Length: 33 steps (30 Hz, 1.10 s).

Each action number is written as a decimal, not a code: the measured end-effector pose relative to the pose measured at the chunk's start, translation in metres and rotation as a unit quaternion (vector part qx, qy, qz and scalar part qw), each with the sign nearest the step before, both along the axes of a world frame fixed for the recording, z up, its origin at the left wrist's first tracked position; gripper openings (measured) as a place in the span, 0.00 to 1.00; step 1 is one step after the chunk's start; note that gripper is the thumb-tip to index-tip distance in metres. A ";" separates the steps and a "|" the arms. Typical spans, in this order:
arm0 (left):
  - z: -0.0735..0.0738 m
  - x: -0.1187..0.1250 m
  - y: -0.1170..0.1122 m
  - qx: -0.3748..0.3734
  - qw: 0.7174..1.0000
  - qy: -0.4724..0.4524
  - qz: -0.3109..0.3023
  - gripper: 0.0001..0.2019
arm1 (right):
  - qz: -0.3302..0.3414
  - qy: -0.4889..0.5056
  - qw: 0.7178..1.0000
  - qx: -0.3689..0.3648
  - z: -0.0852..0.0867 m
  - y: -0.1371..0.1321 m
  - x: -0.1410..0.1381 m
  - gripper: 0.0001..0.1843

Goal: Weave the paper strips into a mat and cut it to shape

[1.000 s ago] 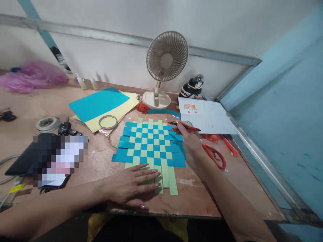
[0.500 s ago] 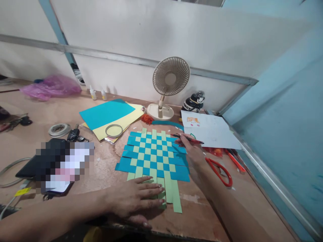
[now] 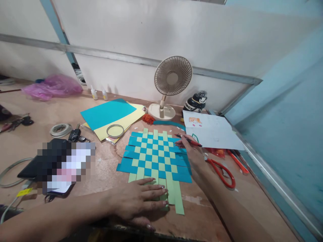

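Note:
A woven paper mat (image 3: 152, 154) of blue and pale green strips lies on the table, its strip ends sticking out unevenly on all sides. My left hand (image 3: 141, 198) rests flat across the loose green strips at the near edge, fingers stretched out. At the mat's upper right, my right hand (image 3: 188, 146) is closed around a red and black pen (image 3: 193, 142), held nearly level over the blue strip ends. Its fingers hide part of those ends. Just beyond that hand is a white sheet (image 3: 214, 129) with a small drawing.
Red-handled scissors (image 3: 223, 174) lie to the right. A desk fan (image 3: 173, 76) and a black bottle (image 3: 195, 102) stand at the back. Blue and yellow sheets (image 3: 108, 114) carry a ring (image 3: 115, 131). At left are a tape roll (image 3: 60, 130), keys (image 3: 75, 135) and a phone (image 3: 68, 169).
The whole view has shifted slightly. My right hand keeps the pen near the same corner of the mat, the pen's angle a little changed. My left hand stays flat on the strips.

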<state>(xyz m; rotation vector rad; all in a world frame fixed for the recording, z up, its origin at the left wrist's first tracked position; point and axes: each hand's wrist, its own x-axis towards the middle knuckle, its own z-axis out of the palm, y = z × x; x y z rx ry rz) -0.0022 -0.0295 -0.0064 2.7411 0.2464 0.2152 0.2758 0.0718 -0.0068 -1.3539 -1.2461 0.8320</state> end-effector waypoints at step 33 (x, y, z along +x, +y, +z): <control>-0.013 0.004 -0.001 -0.019 0.996 -0.067 -0.047 0.32 | 0.051 -0.089 0.994 0.047 -0.031 0.013 0.014 0.24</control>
